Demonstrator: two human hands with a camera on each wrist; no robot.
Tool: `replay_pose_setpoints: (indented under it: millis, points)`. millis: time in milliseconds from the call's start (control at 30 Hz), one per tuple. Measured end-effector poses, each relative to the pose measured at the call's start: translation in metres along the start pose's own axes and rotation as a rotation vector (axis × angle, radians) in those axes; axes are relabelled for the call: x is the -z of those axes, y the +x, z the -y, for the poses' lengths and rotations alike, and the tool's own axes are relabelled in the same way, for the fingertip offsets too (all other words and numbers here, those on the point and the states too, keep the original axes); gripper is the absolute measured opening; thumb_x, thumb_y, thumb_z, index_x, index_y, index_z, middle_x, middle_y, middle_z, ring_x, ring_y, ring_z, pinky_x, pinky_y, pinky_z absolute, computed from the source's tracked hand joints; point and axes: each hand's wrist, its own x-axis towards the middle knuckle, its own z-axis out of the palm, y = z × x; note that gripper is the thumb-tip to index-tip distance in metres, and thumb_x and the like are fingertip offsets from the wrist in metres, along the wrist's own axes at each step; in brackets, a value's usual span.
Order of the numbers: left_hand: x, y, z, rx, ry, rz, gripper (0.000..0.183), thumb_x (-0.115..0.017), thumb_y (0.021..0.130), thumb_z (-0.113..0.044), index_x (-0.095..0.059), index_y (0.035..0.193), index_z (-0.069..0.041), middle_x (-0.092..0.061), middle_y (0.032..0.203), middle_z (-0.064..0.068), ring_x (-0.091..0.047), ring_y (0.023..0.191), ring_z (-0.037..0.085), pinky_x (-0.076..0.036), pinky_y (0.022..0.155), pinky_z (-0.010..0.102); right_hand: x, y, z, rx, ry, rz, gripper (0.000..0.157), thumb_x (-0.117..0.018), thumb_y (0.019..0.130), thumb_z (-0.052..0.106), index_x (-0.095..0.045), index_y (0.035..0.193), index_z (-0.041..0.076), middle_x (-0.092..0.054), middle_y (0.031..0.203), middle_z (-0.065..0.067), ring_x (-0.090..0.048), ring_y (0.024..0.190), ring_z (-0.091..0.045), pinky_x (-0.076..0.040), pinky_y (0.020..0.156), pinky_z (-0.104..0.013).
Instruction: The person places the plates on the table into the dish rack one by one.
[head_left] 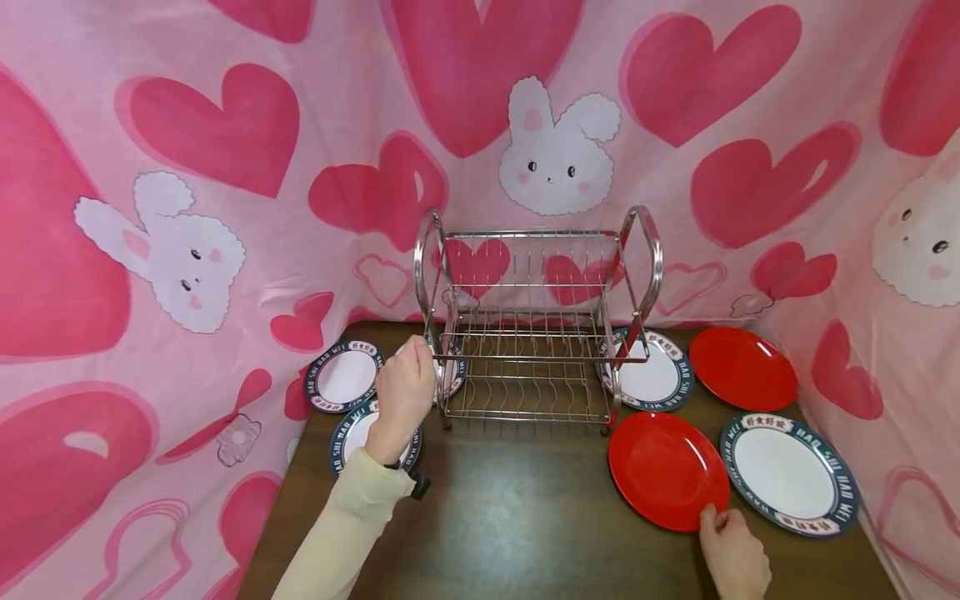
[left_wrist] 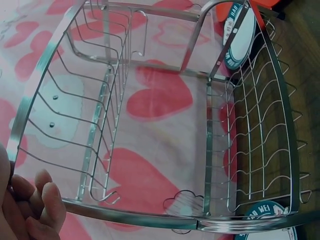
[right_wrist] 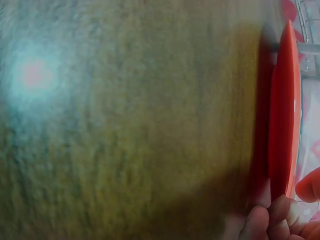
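Note:
A two-tier metal dish rack (head_left: 525, 358) stands at the back of the wooden table. My left hand (head_left: 405, 387) grips the left side of its upper tier; in the left wrist view its curled fingers (left_wrist: 50, 205) are at the metal frame. At the right, a red plate (head_left: 667, 471) lies near the table's front. My right hand (head_left: 733, 554) pinches its near rim, thumb on top and fingers below, as the right wrist view shows. In that view the red plate (right_wrist: 284, 115) appears edge-on, close over the wood.
White plates with dark patterned rims lie left of the rack, one (head_left: 344, 377) at the back and another (head_left: 360, 433) partly under my left arm. On the right are a second red plate (head_left: 742, 367) and patterned plates (head_left: 783, 472). Pink cloth (head_left: 480, 183) hangs behind the table.

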Motion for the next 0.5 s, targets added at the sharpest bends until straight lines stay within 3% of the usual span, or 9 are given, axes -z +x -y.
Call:
replay_pose_setpoints:
  millis: [500]
  points:
    - [-0.0002,-0.0011,-0.0025,-0.001,-0.010,0.026,0.039,-0.034,0.110,-0.021,-0.053,0.079,-0.006,-0.043,0.057,0.006,-0.046,0.046,0.029,-0.030,0.044,0.037,0.0025,0.0039,-0.0081,0.013,-0.025,0.062,0.055,-0.033,0.105,0.044,-0.062,0.093,-0.002,-0.066,0.089,-0.028,-0.064,0.080,-0.047,-0.048,0.068,-0.059]
